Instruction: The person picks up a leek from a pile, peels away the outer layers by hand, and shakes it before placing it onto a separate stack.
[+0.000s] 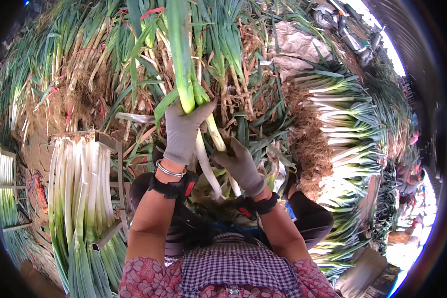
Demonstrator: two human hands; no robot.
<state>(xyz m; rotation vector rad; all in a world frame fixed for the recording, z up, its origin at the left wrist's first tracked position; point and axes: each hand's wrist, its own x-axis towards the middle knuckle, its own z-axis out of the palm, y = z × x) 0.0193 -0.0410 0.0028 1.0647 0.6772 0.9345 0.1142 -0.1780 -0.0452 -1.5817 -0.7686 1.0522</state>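
Two smooth, slender leeks (206,166): knit-gloved left hand (183,128) clamps both, right hand (241,167) grips one.

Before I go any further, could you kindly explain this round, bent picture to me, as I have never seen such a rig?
There is no machine here, only a person's two gloved hands. The camera is a wide fisheye worn on the head, looking down, so straight edges curve. The left hand holds two leek-like stalks, white ends toward the person; the right hand has its grip on one of them, lower down. To the left, a bundle of clean stalks sits in a metal rack. To the right lies a long row of rooted stalks, roots toward the middle. Ahead are more leafy plants. At the bottom is the person's checked apron.
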